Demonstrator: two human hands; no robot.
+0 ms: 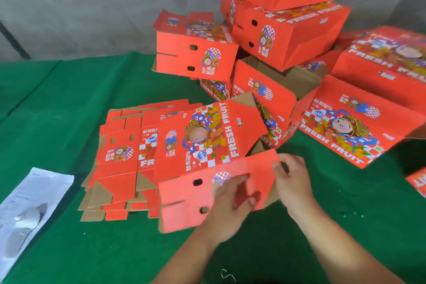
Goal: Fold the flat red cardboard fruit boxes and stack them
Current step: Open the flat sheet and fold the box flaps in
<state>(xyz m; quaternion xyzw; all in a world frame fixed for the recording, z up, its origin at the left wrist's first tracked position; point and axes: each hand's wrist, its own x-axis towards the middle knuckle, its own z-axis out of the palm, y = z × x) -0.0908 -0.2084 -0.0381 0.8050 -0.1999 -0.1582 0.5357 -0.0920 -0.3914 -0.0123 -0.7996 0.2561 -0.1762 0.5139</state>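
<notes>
Box in work: a half-formed red printed cardboard fruit box [207, 159] is sitting near the front middle of the green cloth-covered table [69, 104], its "FRESH FRUIT" top panel facing up and its end panel with two oval holes facing the person. Left hand [232, 200] is lying across that end panel, fingers curling round a red flap, though blur is hiding the exact grip. Right hand [291, 180] is pinching the panel's upper right corner between thumb and fingers. Stack of flat red cardboard blanks [119, 159] is lying just beside the box on its left, partly under it. Pile of folded red boxes [283, 34] is leaning unevenly behind, with more folded boxes [345, 127] spreading to the right. White printed paper sheet [30, 205] is resting at the table's left edge.
</notes>
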